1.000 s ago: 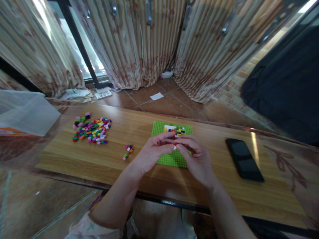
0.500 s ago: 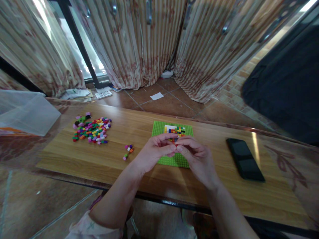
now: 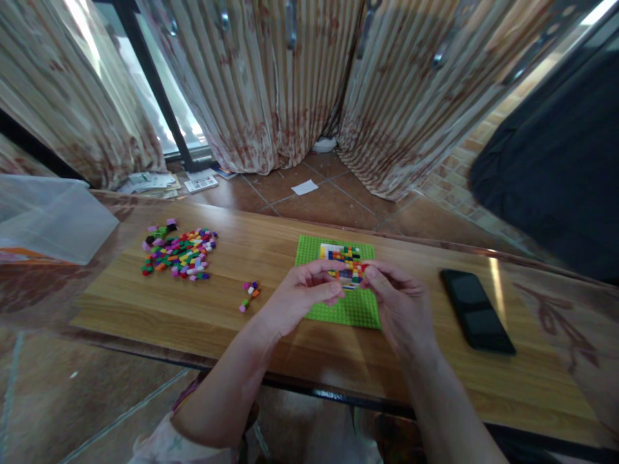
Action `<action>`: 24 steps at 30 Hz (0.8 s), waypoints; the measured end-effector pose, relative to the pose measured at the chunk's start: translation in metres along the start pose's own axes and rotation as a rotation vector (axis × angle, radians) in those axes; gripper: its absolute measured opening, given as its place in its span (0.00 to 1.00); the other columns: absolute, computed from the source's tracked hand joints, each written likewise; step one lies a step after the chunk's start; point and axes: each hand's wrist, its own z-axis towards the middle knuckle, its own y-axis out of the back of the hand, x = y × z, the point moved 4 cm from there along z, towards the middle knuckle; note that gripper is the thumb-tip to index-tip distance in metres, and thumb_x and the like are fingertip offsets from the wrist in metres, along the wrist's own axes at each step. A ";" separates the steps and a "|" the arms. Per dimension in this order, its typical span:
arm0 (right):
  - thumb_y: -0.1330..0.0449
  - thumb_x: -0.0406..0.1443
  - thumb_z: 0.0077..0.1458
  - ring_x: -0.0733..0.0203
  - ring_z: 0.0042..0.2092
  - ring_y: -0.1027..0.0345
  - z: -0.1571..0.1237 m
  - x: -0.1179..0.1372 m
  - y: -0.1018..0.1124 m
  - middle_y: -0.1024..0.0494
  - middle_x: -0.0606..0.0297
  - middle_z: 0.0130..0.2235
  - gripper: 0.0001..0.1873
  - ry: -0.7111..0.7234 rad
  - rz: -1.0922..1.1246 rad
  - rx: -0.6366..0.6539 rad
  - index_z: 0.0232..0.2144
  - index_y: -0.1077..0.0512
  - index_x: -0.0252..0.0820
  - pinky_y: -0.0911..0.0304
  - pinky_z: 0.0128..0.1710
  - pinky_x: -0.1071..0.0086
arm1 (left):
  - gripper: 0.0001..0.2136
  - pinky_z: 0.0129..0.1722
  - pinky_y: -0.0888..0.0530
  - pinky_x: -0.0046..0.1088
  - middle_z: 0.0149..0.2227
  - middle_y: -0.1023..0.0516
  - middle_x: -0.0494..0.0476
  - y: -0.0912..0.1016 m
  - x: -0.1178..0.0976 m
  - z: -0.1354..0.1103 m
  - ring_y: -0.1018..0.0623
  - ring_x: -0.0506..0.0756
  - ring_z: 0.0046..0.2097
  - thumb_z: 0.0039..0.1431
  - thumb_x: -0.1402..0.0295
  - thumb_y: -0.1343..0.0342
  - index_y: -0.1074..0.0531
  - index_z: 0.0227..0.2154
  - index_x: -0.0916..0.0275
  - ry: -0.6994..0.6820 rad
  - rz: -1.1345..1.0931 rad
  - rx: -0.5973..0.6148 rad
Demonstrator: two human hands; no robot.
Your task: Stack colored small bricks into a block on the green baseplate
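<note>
Head view, with the clock dial centred on the green board [image 3: 338, 314] and twelve pointing away from the person: the board lies flat on the wooden table [image 3: 261, 251], with a patch of coloured bricks [image 3: 345, 253] on its twelve o'clock half, partly hidden by fingers. From four o'clock comes the right hand [image 3: 402, 306], its thumb and fingers pinching a small red brick [image 3: 364, 267] between two and three o'clock, at the edge of the patch; whether that brick touches the others cannot be told. From eight o'clock the left hand [image 3: 309, 293] reaches over the board, fingers curled, forefinger and thumb apart at the tips; whether it holds anything cannot be told. A small group of loose bricks [image 3: 250, 291] lies just beside the board at nine, and a larger heap [image 3: 184, 251] sits farther out between nine and ten, near a translucent bin [image 3: 53, 219]. Well apart from the board, just past three, lies a black phone [image 3: 476, 310]. Beyond the table, a white paper [image 3: 304, 187] lies on the floor [image 3: 338, 209] toward eleven, and striped curtains [image 3: 280, 96] hang at twelve.
</note>
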 end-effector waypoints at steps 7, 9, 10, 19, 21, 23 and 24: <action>0.33 0.41 0.49 0.58 0.38 0.29 0.013 -0.001 0.010 0.22 0.63 0.36 0.06 0.231 -0.403 -0.142 0.30 0.20 0.47 0.33 0.37 0.63 | 0.18 0.29 0.37 0.24 0.25 0.27 0.50 -0.001 -0.003 0.001 0.32 0.46 0.26 0.48 0.70 0.38 0.26 0.45 0.67 0.032 0.169 -0.055; 0.34 0.42 0.50 0.58 0.40 0.29 0.014 -0.005 0.007 0.23 0.63 0.38 0.06 0.240 -0.505 -0.082 0.30 0.19 0.48 0.34 0.38 0.62 | 0.20 0.28 0.38 0.24 0.23 0.29 0.48 -0.004 0.000 0.001 0.34 0.46 0.25 0.48 0.71 0.40 0.26 0.46 0.67 0.071 0.217 -0.017; 0.35 0.42 0.51 0.57 0.41 0.29 0.013 -0.007 0.005 0.23 0.63 0.39 0.06 0.239 -0.558 -0.050 0.30 0.19 0.48 0.34 0.39 0.61 | 0.20 0.27 0.39 0.24 0.22 0.31 0.46 -0.004 0.002 0.002 0.35 0.46 0.24 0.47 0.71 0.40 0.27 0.47 0.67 0.087 0.244 0.004; 0.37 0.41 0.51 0.53 0.44 0.29 0.011 -0.018 0.001 0.24 0.60 0.42 0.07 0.195 -0.722 -0.037 0.29 0.20 0.47 0.34 0.44 0.56 | 0.30 0.25 0.43 0.24 0.21 0.34 0.44 -0.007 0.013 0.004 0.37 0.47 0.23 0.48 0.73 0.44 0.33 0.58 0.66 0.069 0.399 0.087; 0.37 0.41 0.50 0.53 0.43 0.29 0.012 -0.020 0.001 0.24 0.60 0.42 0.07 0.155 -0.693 -0.077 0.29 0.20 0.45 0.33 0.42 0.57 | 0.31 0.25 0.43 0.24 0.21 0.34 0.44 -0.008 0.015 0.005 0.37 0.47 0.23 0.47 0.74 0.44 0.35 0.59 0.65 0.076 0.418 0.109; 0.37 0.41 0.49 0.53 0.42 0.28 0.012 -0.022 0.001 0.23 0.58 0.43 0.08 0.120 -0.657 -0.105 0.30 0.21 0.44 0.33 0.40 0.59 | 0.32 0.25 0.43 0.24 0.21 0.34 0.44 -0.010 0.017 0.005 0.37 0.47 0.23 0.47 0.74 0.44 0.36 0.60 0.65 0.075 0.421 0.129; 0.36 0.41 0.49 0.53 0.42 0.28 0.012 -0.024 0.001 0.23 0.58 0.43 0.09 0.106 -0.634 -0.112 0.31 0.21 0.43 0.33 0.39 0.60 | 0.33 0.25 0.43 0.24 0.21 0.34 0.45 -0.011 0.018 0.005 0.37 0.47 0.24 0.47 0.75 0.44 0.37 0.61 0.65 0.070 0.414 0.131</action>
